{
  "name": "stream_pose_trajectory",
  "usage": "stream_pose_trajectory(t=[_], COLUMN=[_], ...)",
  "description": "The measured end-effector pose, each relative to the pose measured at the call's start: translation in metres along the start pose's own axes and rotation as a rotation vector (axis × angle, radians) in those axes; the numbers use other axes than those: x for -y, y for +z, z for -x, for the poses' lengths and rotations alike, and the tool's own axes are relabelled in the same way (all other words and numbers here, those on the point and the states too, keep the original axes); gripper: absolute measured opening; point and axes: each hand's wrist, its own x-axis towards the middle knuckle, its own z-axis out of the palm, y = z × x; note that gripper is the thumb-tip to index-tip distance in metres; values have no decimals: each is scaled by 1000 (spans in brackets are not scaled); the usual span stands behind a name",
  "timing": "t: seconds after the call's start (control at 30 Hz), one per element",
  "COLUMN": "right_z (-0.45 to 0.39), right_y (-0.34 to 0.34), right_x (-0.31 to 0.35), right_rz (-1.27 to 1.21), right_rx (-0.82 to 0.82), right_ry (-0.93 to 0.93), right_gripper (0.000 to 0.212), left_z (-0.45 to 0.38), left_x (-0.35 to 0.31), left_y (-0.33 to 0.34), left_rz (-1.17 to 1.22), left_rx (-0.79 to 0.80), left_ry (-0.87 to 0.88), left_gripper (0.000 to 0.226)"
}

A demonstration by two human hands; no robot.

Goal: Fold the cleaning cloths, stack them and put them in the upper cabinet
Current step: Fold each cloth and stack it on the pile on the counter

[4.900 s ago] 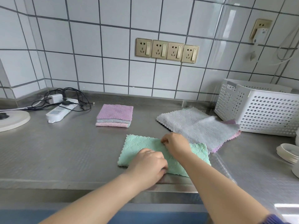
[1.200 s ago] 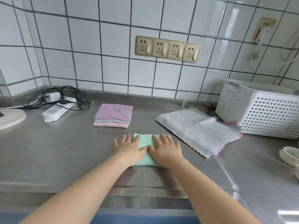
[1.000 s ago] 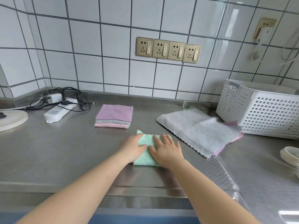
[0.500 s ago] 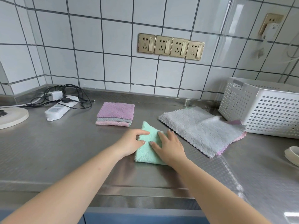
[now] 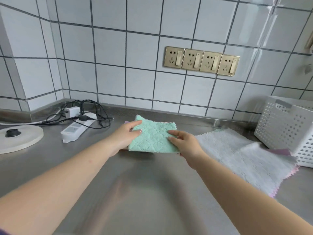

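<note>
A: status on hands?
B: left hand (image 5: 126,136) and right hand (image 5: 183,143) each pinch a side edge of the folded green cloth (image 5: 153,137), thumbs on top.
A: where's the cloth?
B: over the folded stack (image 5: 166,122) at the back of the steel table (image 5: 135,192); only pink slivers of the stack show. Can't tell whether it's resting on it. Unfolded grey cloth (image 5: 240,158) lies flat to the right, beside the white basket (image 5: 288,129).
</note>
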Motion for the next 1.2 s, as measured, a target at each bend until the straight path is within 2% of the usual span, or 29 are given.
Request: stream_pose_trajectory(t=[0.17,0.33,0.5,0.83,0.93,1.07,1.2], right_z=[-43,-76,-94,-92,-95,-107,-117], right_y=[33,54,64,64,63,72,96], right_x=[16,15,0,-21,-11,6,10], right_rz=[89,139,178,91,242,513,843], right_rx=[39,44,57,18,-30,-100,127], right_ry=[-24,-31,3,59,-3,-237,-291], right_gripper=[30,32,30,27,26,28,41], left_z=[-33,-59,-70,-73,-77,-86,-95], left_x=[8,23,41,48,41,29,30], left_y=[-33,-46,-43,-35,-36,-25,-4], left_rz=[-143,-151,-179,-248,-328,-474,-818], left_rx=[-53,-107,-108,-69,-85,-115,44], left_ry=[2,-34,-67,-70,-67,49,66], left_gripper=[49,48,48,48,53,44,45])
